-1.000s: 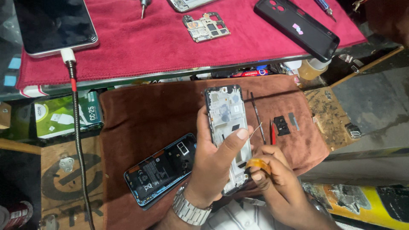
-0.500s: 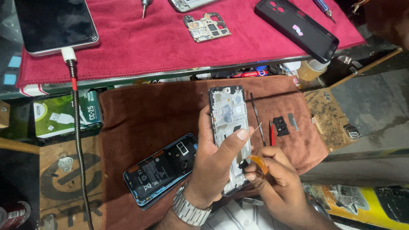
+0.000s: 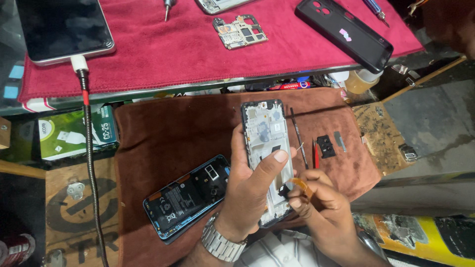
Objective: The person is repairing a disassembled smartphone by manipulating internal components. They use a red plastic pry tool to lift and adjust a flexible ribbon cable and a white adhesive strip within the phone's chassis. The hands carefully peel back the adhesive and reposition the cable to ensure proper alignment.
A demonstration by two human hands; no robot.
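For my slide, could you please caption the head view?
Left hand holds a phone frame over a brown cloth; right hand pinches an orange flex strip.

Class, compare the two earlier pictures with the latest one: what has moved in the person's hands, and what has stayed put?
Little has changed. The left hand still grips the phone frame, thumb across it; the frame has shifted only slightly. The right hand still pinches the orange ribbon cable at the frame's lower edge, now slightly more to the right. The opened phone, small parts and brown cloth lie as before.
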